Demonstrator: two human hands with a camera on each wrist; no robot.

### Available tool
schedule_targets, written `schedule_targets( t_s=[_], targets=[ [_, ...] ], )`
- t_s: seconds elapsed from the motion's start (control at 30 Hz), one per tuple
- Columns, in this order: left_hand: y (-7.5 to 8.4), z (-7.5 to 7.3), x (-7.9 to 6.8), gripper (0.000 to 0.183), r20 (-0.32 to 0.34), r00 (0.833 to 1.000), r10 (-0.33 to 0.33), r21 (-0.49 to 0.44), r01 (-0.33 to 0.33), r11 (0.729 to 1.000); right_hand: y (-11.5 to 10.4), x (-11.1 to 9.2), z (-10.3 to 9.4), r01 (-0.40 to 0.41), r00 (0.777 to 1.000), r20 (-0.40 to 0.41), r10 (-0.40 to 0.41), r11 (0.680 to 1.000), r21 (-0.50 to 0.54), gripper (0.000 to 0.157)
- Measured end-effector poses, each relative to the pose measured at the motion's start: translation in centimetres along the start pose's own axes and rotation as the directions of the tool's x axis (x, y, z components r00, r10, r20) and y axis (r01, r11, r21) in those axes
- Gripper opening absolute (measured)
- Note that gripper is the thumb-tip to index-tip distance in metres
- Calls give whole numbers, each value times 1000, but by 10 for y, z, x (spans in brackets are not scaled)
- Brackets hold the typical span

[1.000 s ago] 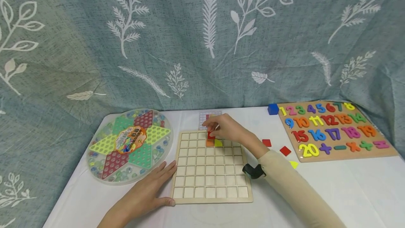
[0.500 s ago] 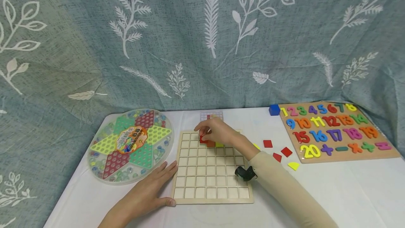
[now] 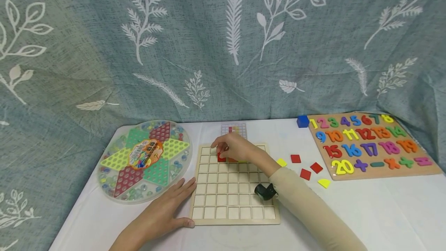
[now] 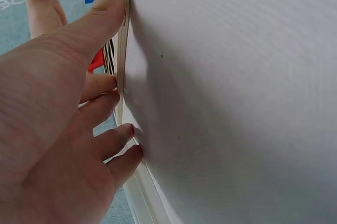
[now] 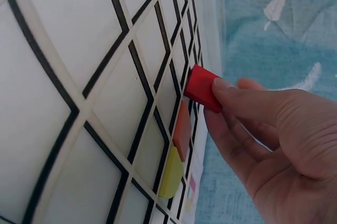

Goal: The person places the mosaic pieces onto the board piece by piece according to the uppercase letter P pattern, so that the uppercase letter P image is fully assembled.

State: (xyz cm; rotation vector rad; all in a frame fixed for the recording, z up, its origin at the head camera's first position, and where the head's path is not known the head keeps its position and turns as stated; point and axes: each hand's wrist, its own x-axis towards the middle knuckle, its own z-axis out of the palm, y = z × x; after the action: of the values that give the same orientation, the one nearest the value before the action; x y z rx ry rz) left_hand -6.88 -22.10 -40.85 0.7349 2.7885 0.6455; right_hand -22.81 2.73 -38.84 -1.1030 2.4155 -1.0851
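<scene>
My right hand [image 3: 231, 146] pinches a red square tile [image 5: 204, 88] between thumb and fingers. It holds the tile at the wooden grid board [image 3: 222, 220], in the upper rows left of the middle. In the right wrist view an orange tile [image 5: 182, 132] and a yellow tile with a rounded edge [image 5: 171, 174] sit in cells beside the red one. The tile looks tilted, and whether it touches the cell I cannot tell. My left hand [image 3: 165, 206] lies along the board's left side, fingers extended, with thumb and fingertips touching the edge [image 4: 124, 40].
Behind the board lies a printed grid card [image 3: 240, 127]. Loose red tiles [image 3: 305, 174] and yellow pieces [image 3: 324, 183] are scattered to the right, before a number board [image 3: 376, 171] and a blue cube [image 3: 302, 121]. A round marble game [image 3: 144, 158] stands at the left.
My right hand has carried the red tile leftward and slightly nearer, from above the orange tile to its left side. The arm's shift uncovers more loose pieces. My left hand stays in place.
</scene>
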Motion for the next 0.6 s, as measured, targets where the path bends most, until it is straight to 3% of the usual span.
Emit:
schedule_targets(
  t_s=[0.6],
  targets=[
    [0,1,0,97,-4,1000,-2,14,2,1000,3,0,2,-29,1000,-4,29,999,-44,30]
  ],
)
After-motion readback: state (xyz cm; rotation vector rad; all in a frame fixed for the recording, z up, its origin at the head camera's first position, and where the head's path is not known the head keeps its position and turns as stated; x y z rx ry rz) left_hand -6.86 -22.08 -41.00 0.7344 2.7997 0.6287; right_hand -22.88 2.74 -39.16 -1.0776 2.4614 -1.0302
